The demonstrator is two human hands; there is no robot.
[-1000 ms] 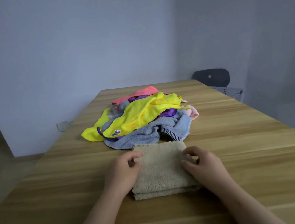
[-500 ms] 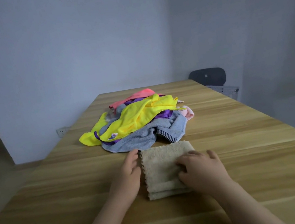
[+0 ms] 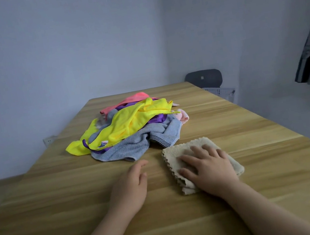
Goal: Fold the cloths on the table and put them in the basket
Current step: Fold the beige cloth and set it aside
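Pile of unfolded cloths (image 3: 127, 130) mid-table, left hand (image 3: 130, 186) over bare table (image 3: 273, 169), fingers relaxed, holding nothing, folded beige cloth (image 3: 176, 150) near it, right hand (image 3: 209, 170) pressing flat on that cloth, fingers spread, pale basket (image 3: 220, 92) beyond far right table edge.

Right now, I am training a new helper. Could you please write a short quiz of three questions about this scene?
1. True or false: the left hand is touching the folded beige cloth.
2. Choose one: which colour is the cloth that lies on top of the pile? A. yellow B. black C. green
3. Fill the gap: the right hand presses on the beige cloth with ____ fingers (straight or curled).

Key
1. False. It is beside the cloth, apart from it.
2. A, the yellow cloth.
3. Straight.
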